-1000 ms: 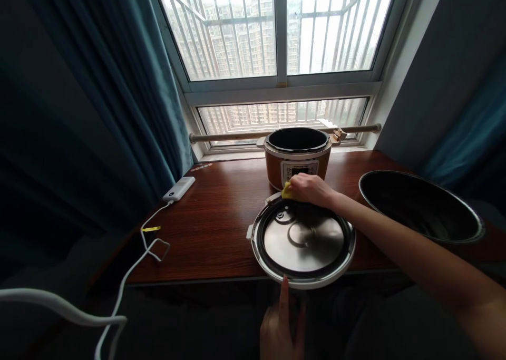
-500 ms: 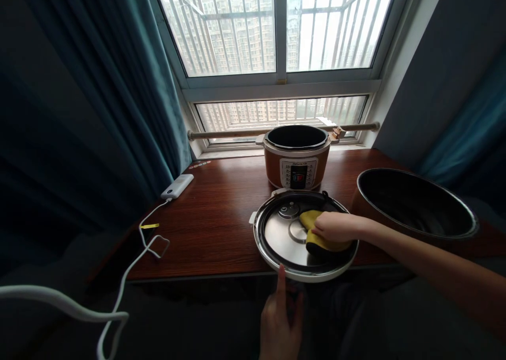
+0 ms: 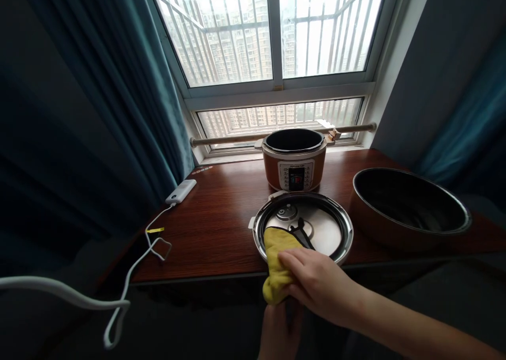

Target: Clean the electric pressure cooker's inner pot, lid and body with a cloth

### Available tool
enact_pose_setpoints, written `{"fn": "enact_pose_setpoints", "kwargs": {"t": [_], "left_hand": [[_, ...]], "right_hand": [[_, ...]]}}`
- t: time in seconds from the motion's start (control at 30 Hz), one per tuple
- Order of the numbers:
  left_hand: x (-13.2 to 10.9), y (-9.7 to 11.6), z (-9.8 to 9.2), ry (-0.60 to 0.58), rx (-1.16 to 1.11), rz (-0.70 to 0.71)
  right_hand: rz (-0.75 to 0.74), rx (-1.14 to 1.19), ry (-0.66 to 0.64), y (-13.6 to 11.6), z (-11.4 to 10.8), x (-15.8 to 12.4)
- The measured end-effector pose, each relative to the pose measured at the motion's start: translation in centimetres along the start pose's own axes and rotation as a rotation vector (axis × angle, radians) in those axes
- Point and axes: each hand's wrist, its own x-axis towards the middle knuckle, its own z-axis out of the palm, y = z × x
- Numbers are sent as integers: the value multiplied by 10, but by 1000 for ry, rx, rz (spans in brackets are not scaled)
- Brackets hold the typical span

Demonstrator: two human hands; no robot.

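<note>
My right hand [image 3: 318,278] is closed on a yellow cloth [image 3: 279,260] with a dark edge, which hangs over the near left rim of the cooker lid [image 3: 347,236]. The lid lies on the table with its steel inner side and dark sealing ring facing up. Just below the cloth is my left hand [image 3: 278,328], its fingers hidden behind the cloth and my right hand. Behind the lid stands a brown and white electric pressure cooker [image 3: 272,173], uncovered, with a control panel facing me.
A large dark inner pot [image 3: 395,220] stands at the right of the wooden table [image 3: 221,217]. On the left a white power bank [image 3: 181,191] has a white cable [image 3: 130,275] trailing off the front edge. A barred window [image 3: 233,38] and blue curtains [image 3: 130,86] surround the table.
My right hand has brought the cloth from the right part of the lid to its near left rim, over my left hand. My left hand's pointing finger is now covered. The view has shifted slightly.
</note>
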Motion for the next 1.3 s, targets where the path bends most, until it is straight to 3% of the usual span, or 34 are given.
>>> {"fn": "enact_pose_setpoints", "kwargs": {"t": [0.1, 0.23, 0.3, 0.33, 0.4, 0.5, 0.6, 0.8, 0.93, 1.03, 1.13, 1.23, 1.3], "left_hand": [[-2, -4, -12, 120, -81, -9], [5, 5, -41, 453, -58, -194], [17, 16, -55, 491, 7, -71], [25, 22, -59, 438, 39, 47], [42, 33, -62, 224, 122, 276], [61, 42, -54, -33, 266, 407], [70, 38, -47, -145, 335, 427], [88, -5, -71, -324, 245, 477], [112, -42, -86, -435, 189, 328], [134, -61, -88, -502, 118, 168], [160, -69, -82, -545, 86, 110], [190, -67, -71, -584, 132, 176], [211, -61, -64, -545, 184, 233]], "right_hand": [[-89, -162, -2, 6, 8, -7], [-122, -265, 51, 16, 15, -8], [-123, -280, 61, 16, 16, -8], [-124, -274, 65, 15, 16, -8], [-125, -237, 77, 13, 13, -9], [-92, -226, 155, 20, 7, -20], [28, -276, 235, 39, 0, -41], [142, -66, 129, 73, -10, -67], [156, 43, 120, 77, -13, -66], [123, 63, 123, 76, -14, -63], [101, 78, 123, 75, -14, -60], [95, 96, 130, 76, -14, -59], [97, 118, 136, 78, -14, -61]]}}
